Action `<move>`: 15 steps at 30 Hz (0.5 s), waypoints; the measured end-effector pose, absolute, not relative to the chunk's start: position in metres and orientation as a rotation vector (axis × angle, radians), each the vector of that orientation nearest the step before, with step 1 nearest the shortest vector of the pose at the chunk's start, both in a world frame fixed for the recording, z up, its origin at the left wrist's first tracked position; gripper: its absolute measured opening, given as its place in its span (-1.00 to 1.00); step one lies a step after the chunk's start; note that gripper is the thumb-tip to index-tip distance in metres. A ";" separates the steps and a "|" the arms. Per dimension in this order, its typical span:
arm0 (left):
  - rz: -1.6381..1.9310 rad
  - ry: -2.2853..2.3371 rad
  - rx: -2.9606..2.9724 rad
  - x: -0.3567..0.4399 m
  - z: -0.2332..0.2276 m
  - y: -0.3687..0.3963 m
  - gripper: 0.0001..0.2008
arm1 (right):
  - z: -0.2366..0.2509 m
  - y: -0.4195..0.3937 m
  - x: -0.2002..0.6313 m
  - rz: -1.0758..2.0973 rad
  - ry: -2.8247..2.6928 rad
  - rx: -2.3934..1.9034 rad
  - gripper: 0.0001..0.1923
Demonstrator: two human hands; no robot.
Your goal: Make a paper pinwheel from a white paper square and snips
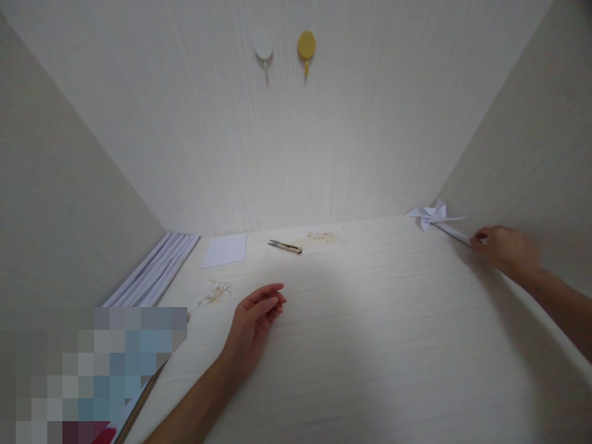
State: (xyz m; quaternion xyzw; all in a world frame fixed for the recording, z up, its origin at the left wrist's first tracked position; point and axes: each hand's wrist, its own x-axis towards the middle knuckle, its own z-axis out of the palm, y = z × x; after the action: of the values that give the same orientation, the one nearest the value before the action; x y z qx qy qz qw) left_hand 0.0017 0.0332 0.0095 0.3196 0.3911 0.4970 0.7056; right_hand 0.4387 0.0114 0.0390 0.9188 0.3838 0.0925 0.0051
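Observation:
My right hand (507,248), slightly blurred, is closed around the end of a white paper stick at the right wall. At the stick's far end sits a white paper pinwheel (431,214), its folded blades close to the corner between back and right walls. My left hand (256,320) hovers over or rests on the white tabletop, left of the middle. Its fingers are loosely curled and a little apart, with nothing visible in them. Beyond the left hand lies a pair of thread snips (285,246), blades pointing left.
Several rolled white paper sticks (160,262) lie along the left wall. A square of white paper (224,250) is beside them. Small scraps (216,292) and beige bits (322,237) are scattered. A white hook (264,46) and a yellow hook (306,46) are on the back wall. The lower left is pixelated.

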 end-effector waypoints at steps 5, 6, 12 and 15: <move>1.117 0.837 0.733 -0.001 0.008 0.032 -0.80 | 0.053 0.000 0.404 0.481 1.532 2.692 -0.79; 1.117 0.831 0.737 -0.001 0.008 0.032 -0.81 | 0.054 -0.001 0.395 0.511 1.610 2.644 -0.81; 1.138 0.789 0.767 -0.002 0.007 0.029 -0.84 | 0.048 0.005 0.315 0.580 2.180 2.441 -0.91; 1.139 0.783 0.801 -0.002 0.006 0.029 -0.85 | 0.037 0.010 0.255 0.279 2.612 2.480 -0.89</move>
State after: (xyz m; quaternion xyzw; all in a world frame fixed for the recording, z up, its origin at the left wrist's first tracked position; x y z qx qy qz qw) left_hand -0.0023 0.0286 0.0060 0.3592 0.3512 0.5110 0.6975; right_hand 0.2552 0.0099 0.0366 0.6674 0.7032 0.0752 -0.2334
